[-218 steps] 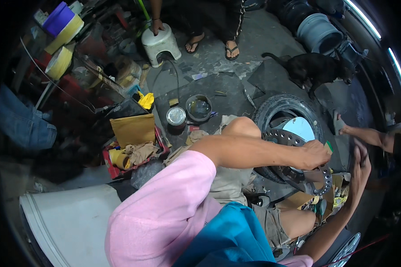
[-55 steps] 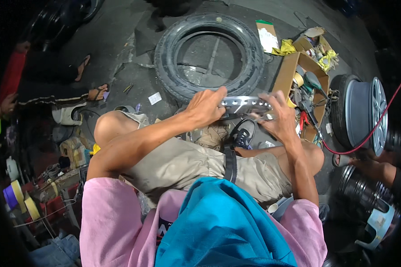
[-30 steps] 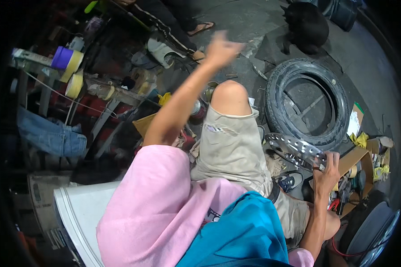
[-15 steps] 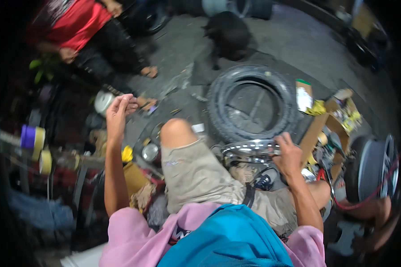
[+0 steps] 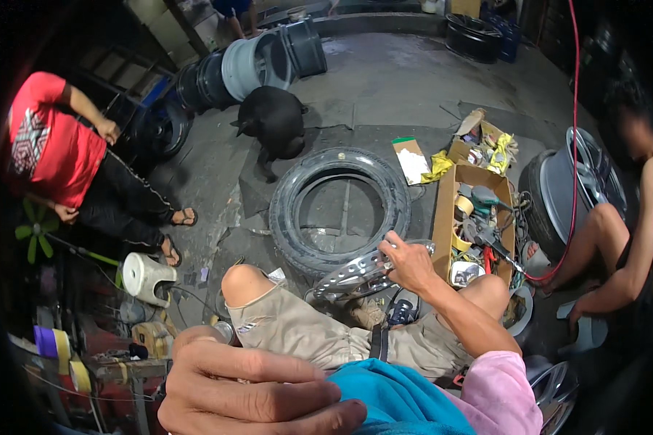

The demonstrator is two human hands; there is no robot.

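My right hand (image 5: 408, 270) grips the edge of a shiny metal ring with holes (image 5: 348, 281), which looks like a wheel rim. The ring is tilted above my shoes, at the near edge of a black tyre (image 5: 289, 233) lying flat on the floor. Close to the camera, my left hand (image 5: 250, 384) shows its back, the fingers loosely bent with narrow gaps between them. Nothing shows in it; its thumb is hidden.
A cardboard box (image 5: 444, 217) of tools stands right of the tyre. A black dog (image 5: 272, 119) is beyond it. Someone in a red shirt (image 5: 58, 138) stands left, near a white stool (image 5: 141, 279); another person (image 5: 631, 239) sits right beside a wheel (image 5: 551, 192). A red hose (image 5: 575, 145) hangs there.
My left hand has come from out in front back close to the camera. My right hand still holds the ring, now tilted more steeply. The view has shifted up and right.
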